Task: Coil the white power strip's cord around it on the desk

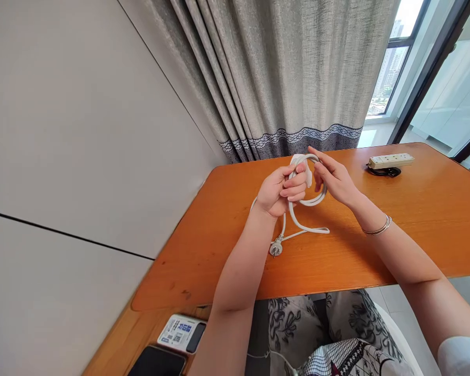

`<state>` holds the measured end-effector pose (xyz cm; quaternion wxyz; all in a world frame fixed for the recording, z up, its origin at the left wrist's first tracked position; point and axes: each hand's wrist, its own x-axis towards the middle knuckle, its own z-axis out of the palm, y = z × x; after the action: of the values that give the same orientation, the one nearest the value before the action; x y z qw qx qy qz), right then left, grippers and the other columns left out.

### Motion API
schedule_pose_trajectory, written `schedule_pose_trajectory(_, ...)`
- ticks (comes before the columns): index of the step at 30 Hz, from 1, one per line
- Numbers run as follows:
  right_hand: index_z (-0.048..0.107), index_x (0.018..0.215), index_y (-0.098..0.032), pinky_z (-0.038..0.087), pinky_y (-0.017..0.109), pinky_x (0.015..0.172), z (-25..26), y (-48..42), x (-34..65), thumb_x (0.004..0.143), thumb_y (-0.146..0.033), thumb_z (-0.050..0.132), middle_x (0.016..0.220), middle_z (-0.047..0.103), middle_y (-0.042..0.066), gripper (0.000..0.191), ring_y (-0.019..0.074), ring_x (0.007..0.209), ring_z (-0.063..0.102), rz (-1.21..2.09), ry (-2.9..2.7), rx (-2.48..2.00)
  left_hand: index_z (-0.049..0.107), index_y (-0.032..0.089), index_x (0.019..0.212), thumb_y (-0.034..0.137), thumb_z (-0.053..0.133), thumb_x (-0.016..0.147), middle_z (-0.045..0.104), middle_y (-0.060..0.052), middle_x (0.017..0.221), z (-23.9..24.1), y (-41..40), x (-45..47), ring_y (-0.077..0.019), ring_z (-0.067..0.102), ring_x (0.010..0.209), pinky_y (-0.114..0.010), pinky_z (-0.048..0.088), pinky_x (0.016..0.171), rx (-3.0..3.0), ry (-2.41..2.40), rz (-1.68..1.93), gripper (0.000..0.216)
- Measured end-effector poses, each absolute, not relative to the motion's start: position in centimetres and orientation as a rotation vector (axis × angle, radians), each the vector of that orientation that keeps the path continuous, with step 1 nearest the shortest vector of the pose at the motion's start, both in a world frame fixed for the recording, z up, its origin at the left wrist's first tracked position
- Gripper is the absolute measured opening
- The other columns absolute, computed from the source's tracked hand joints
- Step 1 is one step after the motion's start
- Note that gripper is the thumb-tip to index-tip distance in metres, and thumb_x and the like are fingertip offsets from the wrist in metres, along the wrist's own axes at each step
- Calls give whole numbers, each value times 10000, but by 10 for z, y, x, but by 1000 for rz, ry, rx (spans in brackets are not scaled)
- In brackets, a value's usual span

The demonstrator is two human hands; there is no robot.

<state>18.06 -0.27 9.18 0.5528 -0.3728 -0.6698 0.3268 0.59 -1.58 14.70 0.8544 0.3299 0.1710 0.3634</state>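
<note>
A white power cord (316, 200) is bundled into a loose coil above the table. My left hand (284, 189) is closed around the left side of the coil. My right hand (334, 178) has its thumb and fingers around the coil's right side, forefinger at the top. Behind my left fingers, part of a white object (309, 176) shows, mostly hidden, so its kind is unclear. A slack bend of cord hangs below the coil. The grey-white plug (276, 248) lies on the wooden table (215, 230), prongs toward me.
A white power strip (391, 160) with a bundled black cord (384, 172) lies at the table's far right. At lower left, below the tabletop, are a white device with a printed label (180, 333) and a black flat object (156, 363). A grey curtain (297, 78) hangs behind the table.
</note>
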Motion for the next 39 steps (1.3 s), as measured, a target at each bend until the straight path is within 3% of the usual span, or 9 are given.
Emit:
schedule_pose_trajectory(4,553,1290,-250,497,265,557,84,4,178,865,-783,507,919,661,26,683,149,674,675,869,-1430,-867,388,193,714,205,203,1053,176,111,476,151,-15,-3,-22,141,285,-113,170,322,638,328,899,386)
schedule_pose_trajectory(8,587,1002,-187,481,257,600,84,2,175,852,-855,404,779,647,24,709,147,681,667,1148,-1506,-876,379,202,720,240,238,1058,187,107,471,155,-12,-14,-26,142,288,-117,189,322,629,305,1069,368)
schedule_pose_trajectory(12,649,1012,-152,500,280,738,85,-8,175,828,-737,630,793,690,28,613,144,771,659,1685,-2130,-608,385,203,725,231,237,1058,191,106,468,158,-7,-23,-27,150,292,-117,203,327,642,282,1204,366)
schedule_pose_trajectory(15,670,883,-136,443,255,641,76,-2,180,843,-681,660,593,556,-40,547,107,610,575,1939,-2323,-550,392,203,731,234,248,1060,189,106,473,159,-6,-29,-25,144,295,-112,200,327,650,284,1265,360)
schedule_pose_trajectory(18,539,605,-169,340,254,542,62,17,195,786,-748,658,508,461,-58,618,73,488,419,1786,-2124,-728,384,203,722,260,254,1064,172,105,481,160,-8,-31,-22,135,294,-112,179,324,675,310,1222,370)
schedule_pose_trajectory(21,478,538,-183,290,261,534,58,34,214,725,-777,685,499,460,-47,656,72,497,380,1526,-2007,-943,370,200,703,263,198,1067,155,105,485,160,-10,-28,-23,125,292,-117,148,324,727,356,1041,408)
schedule_pose_trajectory(27,563,678,-167,218,237,490,75,36,234,668,-630,830,536,416,-75,534,56,507,327,1316,-1784,-1082,403,186,698,224,172,1055,183,106,461,151,-7,-12,-31,119,298,-123,155,333,859,492,702,426)
schedule_pose_trajectory(32,582,927,-173,177,177,411,88,30,236,702,-426,875,607,517,-59,448,33,468,320,1486,-1397,-1007,455,169,704,184,190,1032,333,70,416,144,-5,-5,-31,130,308,-114,173,332,1076,511,693,422)
schedule_pose_trajectory(39,600,1156,-159,478,167,468,111,19,239,972,-421,548,964,714,83,324,76,585,560,1713,-1195,-827,469,167,746,203,325,995,499,29,468,137,4,-9,-19,178,310,-116,194,354,1166,491,749,290)
